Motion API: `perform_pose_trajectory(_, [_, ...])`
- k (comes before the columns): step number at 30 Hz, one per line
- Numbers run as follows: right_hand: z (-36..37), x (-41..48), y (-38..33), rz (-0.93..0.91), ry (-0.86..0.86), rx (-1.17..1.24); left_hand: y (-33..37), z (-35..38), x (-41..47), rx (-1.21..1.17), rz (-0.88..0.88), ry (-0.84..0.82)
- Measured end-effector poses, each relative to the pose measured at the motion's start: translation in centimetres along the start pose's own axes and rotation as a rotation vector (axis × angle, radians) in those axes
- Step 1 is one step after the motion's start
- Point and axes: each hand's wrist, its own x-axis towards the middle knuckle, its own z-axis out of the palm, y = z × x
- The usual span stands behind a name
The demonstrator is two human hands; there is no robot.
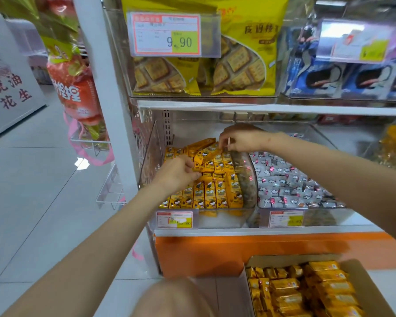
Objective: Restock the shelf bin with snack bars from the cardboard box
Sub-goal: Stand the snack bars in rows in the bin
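Note:
A clear plastic shelf bin [226, 219] on the lower shelf holds rows of yellow snack bars [215, 193] standing on end. My left hand [177, 171] rests on the bars at the bin's left side, fingers curled on a bar there. My right hand [240, 138] reaches over the back of the bin and pinches the end of a yellow bar [207, 152] lying tilted on top of the pile. The open cardboard box [364, 280] sits on the floor at the lower right, with several yellow snack bars [306, 291] inside.
A second clear bin [306, 219] of grey wrapped sweets stands right beside the yellow one. Above are bins of yellow biscuit bags [238, 65] and blue packets [343, 81]. A white upright [105, 88] and hanging red snack bags [76, 92] are at the left, with tiled aisle floor [32, 191].

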Motion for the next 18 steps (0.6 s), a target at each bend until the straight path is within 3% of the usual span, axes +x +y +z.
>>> perform_pose_trajectory(4, [0.8,1.7,0.7,0.064,-0.008,-0.002,-0.4,1.9,5.4,0.076,-0.052,0.097])
perform_pose_trajectory(10, [2.7,4.7,0.5,0.018,-0.070,-0.029,-1.9,2.6,11.0,0.069,-0.135,0.202])
perform_pose_trajectory(18, [4.1,6.3,0.9,-0.009,-0.042,-0.141,-3.1,3.5,13.4,-0.096,-0.198,0.067])
